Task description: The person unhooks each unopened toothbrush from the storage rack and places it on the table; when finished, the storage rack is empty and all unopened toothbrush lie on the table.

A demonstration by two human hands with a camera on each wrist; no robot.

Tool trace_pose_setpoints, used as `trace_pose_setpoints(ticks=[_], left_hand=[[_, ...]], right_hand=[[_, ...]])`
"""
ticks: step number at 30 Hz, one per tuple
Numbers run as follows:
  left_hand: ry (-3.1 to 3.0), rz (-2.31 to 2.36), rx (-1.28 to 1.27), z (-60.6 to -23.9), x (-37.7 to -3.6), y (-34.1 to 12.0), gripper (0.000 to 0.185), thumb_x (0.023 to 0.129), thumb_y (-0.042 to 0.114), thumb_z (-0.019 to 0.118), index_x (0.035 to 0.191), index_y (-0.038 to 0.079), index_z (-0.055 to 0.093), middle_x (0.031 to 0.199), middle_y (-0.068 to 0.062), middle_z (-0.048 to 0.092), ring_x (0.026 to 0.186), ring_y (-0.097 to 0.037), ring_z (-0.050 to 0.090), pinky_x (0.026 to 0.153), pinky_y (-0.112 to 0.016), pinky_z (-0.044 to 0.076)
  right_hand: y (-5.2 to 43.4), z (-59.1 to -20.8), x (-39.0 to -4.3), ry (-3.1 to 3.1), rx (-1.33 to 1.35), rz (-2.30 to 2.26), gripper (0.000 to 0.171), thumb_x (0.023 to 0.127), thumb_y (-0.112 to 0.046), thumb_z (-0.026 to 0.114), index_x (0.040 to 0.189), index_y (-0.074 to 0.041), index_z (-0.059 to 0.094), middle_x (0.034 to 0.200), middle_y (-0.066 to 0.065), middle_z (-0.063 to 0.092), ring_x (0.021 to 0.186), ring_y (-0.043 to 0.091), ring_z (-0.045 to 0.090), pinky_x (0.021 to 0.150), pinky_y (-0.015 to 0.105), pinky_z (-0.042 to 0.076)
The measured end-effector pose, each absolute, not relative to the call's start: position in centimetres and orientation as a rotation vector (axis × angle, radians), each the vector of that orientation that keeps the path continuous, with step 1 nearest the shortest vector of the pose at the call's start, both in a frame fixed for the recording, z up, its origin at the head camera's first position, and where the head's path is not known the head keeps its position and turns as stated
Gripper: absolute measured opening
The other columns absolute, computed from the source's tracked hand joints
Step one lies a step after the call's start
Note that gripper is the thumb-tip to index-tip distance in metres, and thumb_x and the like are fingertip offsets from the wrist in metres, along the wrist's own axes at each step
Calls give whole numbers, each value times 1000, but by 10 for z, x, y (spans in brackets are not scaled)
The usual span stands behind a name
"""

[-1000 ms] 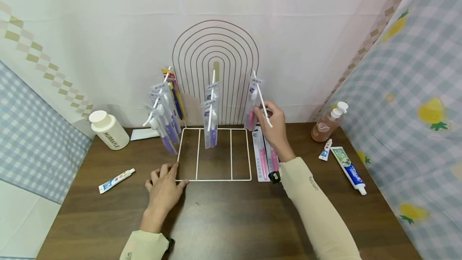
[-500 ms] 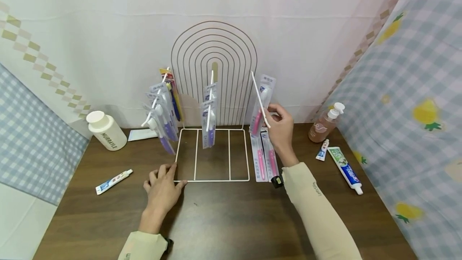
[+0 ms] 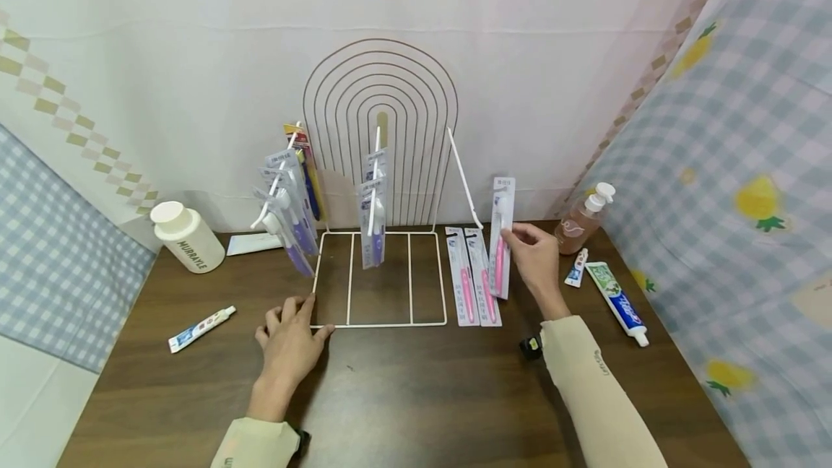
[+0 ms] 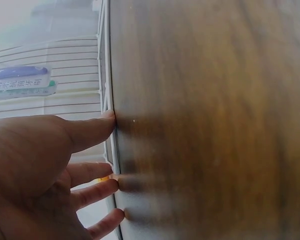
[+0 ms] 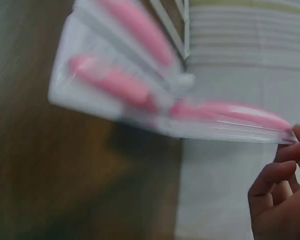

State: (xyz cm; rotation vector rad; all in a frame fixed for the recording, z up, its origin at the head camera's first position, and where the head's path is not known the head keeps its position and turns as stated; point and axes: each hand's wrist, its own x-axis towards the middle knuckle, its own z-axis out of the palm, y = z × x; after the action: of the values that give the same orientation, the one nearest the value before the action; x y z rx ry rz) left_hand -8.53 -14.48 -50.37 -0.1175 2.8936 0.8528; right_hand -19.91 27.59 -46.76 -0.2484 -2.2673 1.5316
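Observation:
My right hand (image 3: pixel 538 258) pinches the edge of a packaged pink toothbrush (image 3: pixel 499 258) between thumb and fingers. The pack stands nearly upright over the table, right of the white wire rack (image 3: pixel 380 325). Two more packaged pink toothbrushes (image 3: pixel 462 280) lie side by side below it; in the right wrist view their pink handles (image 5: pixel 112 82) look blurred. My left hand (image 3: pixel 289 338) rests with spread fingers at the rack's front left corner, thumb and fingertips touching the wire and tabletop. The rack's right hook (image 3: pixel 463 172) is bare.
Purple toothbrush packs hang on the left hook (image 3: pixel 286 197) and middle hook (image 3: pixel 375 211). A white bottle (image 3: pixel 188 237) and toothpaste tube (image 3: pixel 201 328) are on the left. At right stand a pump bottle (image 3: pixel 581 222), a small tube (image 3: pixel 576 268) and a larger toothpaste tube (image 3: pixel 617 302).
My right hand has taken the pink toothbrush pack off the right hook, moving it right and down toward the table. The left hand stays at the rack's corner.

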Motion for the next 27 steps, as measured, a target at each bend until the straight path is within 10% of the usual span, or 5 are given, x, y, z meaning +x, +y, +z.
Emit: trace_pose_setpoints(ticks=[27], left_hand=[[2945, 880, -121, -509, -87, -144, 74, 108, 30, 78, 169, -1, 50, 165, -25, 50, 151, -61, 36, 117, -87, 24]], right_hand=[[312, -523, -208, -2715, -453, 1497, 34, 111, -20, 75, 135, 4, 79, 102, 14, 81, 71, 9, 62, 61, 23, 52]])
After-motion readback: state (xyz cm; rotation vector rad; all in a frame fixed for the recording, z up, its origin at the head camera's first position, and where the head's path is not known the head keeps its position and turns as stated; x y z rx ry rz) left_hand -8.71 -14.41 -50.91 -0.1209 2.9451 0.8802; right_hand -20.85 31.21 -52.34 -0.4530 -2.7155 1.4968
